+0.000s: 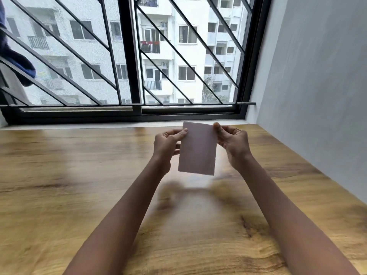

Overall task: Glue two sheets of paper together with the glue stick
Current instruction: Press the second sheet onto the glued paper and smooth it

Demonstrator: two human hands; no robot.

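Note:
A small pale rectangular sheet of paper (197, 149) hangs upright in the air above the wooden table (79, 175). My left hand (166, 147) pinches its upper left edge between thumb and fingers. My right hand (232, 143) pinches its upper right corner. I cannot tell whether it is one sheet or two pressed together. No glue stick is in view.
A barred window (131, 56) with a black frame runs along the table's far edge. A grey wall (317, 76) borders the table on the right. A dark blue cloth (17, 62) hangs at the upper left.

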